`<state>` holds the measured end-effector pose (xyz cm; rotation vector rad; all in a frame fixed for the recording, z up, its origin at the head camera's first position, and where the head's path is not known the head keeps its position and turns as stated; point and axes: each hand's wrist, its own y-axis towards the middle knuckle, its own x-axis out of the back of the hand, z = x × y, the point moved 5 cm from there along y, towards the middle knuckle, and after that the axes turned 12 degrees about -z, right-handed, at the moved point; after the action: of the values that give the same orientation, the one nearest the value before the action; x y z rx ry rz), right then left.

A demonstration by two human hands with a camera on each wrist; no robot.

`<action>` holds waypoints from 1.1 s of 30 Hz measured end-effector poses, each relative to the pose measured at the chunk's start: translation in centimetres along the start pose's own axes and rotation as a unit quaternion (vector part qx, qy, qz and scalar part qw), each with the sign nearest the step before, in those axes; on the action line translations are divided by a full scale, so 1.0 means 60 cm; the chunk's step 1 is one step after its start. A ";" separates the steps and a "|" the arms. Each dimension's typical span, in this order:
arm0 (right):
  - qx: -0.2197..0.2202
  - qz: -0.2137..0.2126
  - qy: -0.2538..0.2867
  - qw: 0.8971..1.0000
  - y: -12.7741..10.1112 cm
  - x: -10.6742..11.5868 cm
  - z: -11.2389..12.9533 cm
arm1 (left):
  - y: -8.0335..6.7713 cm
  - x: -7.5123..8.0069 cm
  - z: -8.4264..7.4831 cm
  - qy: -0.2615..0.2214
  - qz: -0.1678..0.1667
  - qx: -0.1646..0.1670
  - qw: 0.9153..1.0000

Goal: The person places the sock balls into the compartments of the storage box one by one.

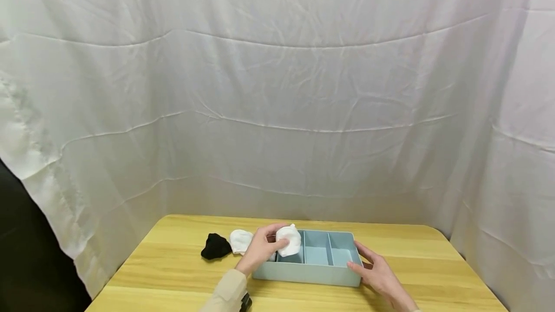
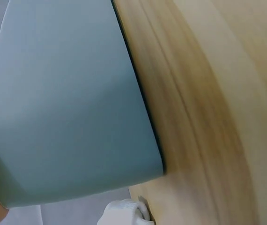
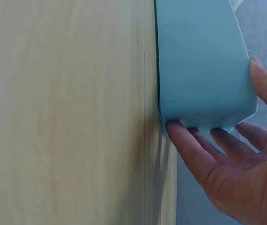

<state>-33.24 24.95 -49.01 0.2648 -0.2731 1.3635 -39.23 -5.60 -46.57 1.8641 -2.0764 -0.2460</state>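
A light blue divided box (image 1: 303, 273) stands on the wooden table (image 1: 173, 278). My left hand (image 1: 273, 240) pinches a rolled white sock (image 1: 290, 240) over the box's left compartment. My right hand (image 1: 362, 260) rests with straight fingers against the box's right end. In the right wrist view those fingers (image 3: 189, 145) lie flat on the end wall of the box (image 3: 199, 61), with the thumb at its upper edge. The left wrist view shows the box's outer wall (image 2: 72, 108) close up and a bit of white sock (image 2: 124, 213) below it.
A black sock (image 1: 215, 247) and another white sock (image 1: 240, 240) lie on the table left of the box. The box's middle and right compartments look empty. White cloth (image 1: 277, 110) hangs behind and beside the table. A dark gap shows at far left.
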 end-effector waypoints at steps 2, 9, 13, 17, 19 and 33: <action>-0.002 0.002 0.003 1.000 0.001 -0.001 -0.001 | -0.001 -0.001 0.000 -0.001 -0.002 0.003 1.000; -0.002 0.001 0.008 1.000 0.001 -0.001 -0.005 | -0.004 0.000 0.001 -0.019 -0.006 -0.006 1.000; -0.003 -0.002 0.012 1.000 0.000 -0.002 -0.005 | -0.005 0.001 0.004 -0.014 -0.016 0.000 1.000; -0.002 -0.002 0.010 1.000 -0.002 -0.001 -0.001 | -0.002 0.002 0.006 -0.008 -0.025 0.002 1.000; -0.003 -0.003 0.008 1.000 -0.001 -0.001 0.000 | -0.001 0.002 0.006 -0.006 -0.029 0.003 1.000; -0.005 0.001 0.016 1.000 0.000 -0.002 -0.002 | -0.025 0.005 -0.042 0.012 -0.038 0.000 0.999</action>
<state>-33.24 24.89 -49.16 0.2346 -0.2541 1.3659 -36.93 -5.85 -44.71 1.9384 -1.9924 -0.2420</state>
